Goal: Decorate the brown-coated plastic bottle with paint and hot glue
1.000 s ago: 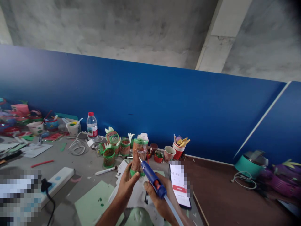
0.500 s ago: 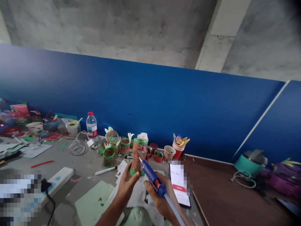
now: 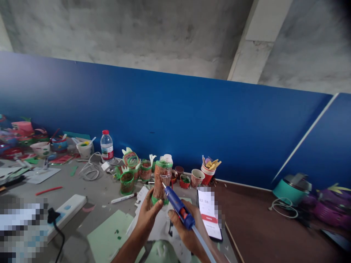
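Observation:
My left hand (image 3: 146, 216) grips the base of an upright bottle (image 3: 161, 180) wrapped in brown with green bands and a white cap. My right hand (image 3: 189, 232) is closed round a blue glue gun (image 3: 178, 209). Its nozzle tip touches the bottle's brown side. A clear glue stick pokes out of the gun's back towards the lower right.
A phone (image 3: 210, 217) with a lit screen lies right of my hands. Several small decorated cups (image 3: 127, 182) and a red cup of sticks (image 3: 207, 173) stand along the blue partition. A water bottle (image 3: 106, 146), a white marker (image 3: 123, 198), green paper (image 3: 109, 233) and a power strip (image 3: 67, 212) are to the left.

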Available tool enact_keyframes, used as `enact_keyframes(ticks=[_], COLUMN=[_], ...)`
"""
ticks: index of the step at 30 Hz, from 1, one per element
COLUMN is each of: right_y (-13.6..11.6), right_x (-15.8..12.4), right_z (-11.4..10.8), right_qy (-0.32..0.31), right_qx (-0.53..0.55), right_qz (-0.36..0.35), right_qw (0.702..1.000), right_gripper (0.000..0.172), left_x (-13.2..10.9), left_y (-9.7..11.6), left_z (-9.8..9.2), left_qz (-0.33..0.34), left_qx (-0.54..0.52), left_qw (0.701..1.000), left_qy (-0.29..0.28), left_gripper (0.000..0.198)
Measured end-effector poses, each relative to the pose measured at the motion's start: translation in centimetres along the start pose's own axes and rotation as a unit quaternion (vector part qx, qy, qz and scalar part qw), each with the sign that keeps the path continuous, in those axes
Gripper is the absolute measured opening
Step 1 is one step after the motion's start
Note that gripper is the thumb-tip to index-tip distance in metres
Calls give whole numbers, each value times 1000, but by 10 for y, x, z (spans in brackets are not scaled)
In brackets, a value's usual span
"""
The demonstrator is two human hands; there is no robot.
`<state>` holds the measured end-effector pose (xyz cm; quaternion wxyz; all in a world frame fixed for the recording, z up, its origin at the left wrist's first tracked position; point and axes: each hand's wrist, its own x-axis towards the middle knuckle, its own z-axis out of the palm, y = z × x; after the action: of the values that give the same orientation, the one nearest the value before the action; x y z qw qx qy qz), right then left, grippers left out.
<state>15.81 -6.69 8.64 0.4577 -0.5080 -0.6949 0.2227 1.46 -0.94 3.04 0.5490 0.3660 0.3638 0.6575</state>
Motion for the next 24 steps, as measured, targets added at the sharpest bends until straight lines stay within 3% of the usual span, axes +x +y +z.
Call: enact_keyframes(ticks=[13,20,24], right_y=[-9,-5,0], right_x=[0,1,3], right_z=[-3,-8,-25], right_qy=[-12,-40,-96], right_qx=[-34,87,147], right_qz=[-16,42,55], right_qw=[999,994,983], right_gripper=[29,28,31], left_x=[2,-3,-1], left_y=[-3,7,8], left_z=[-3,1,0], left_qz=[-4,-55,-80], left_qx=[-35,-179,-194], left_qw=[999,976,971], left_qy=[0,-109,-114], left_gripper=[61,52,53])
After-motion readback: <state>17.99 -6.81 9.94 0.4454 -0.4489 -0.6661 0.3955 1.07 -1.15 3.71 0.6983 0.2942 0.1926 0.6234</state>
